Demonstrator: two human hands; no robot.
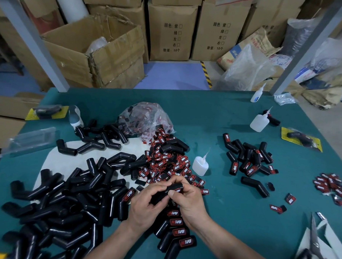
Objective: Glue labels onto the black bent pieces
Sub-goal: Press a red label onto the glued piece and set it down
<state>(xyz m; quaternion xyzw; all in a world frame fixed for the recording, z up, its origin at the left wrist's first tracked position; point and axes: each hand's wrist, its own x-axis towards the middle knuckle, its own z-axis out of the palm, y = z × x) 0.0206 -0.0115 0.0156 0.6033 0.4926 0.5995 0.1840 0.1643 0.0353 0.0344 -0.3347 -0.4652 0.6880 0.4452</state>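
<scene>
**Head view.** Both hands meet above the green table (240, 222), near its front edge. The left hand (145, 204) curls round the lower limb of one black bent piece (172, 188). The right hand (189, 202) pinches the upper limb, with its thumb flat on the face turned to the camera. Whether a label sits under that thumb cannot be told.

Judged step: seating or pressing a label on this piece. The next move probably calls for steady thumb pressure, then a release onto the finished pieces (180, 233) ("TAPER" marks showing), which lie directly below the wrists.

The loose labels (165, 163) are heaped just beyond the fingers. The nearest glue bottle (200, 165) stands beside that heap, to the right, and the unlabelled pieces (63, 203) are piled to the left.
</scene>
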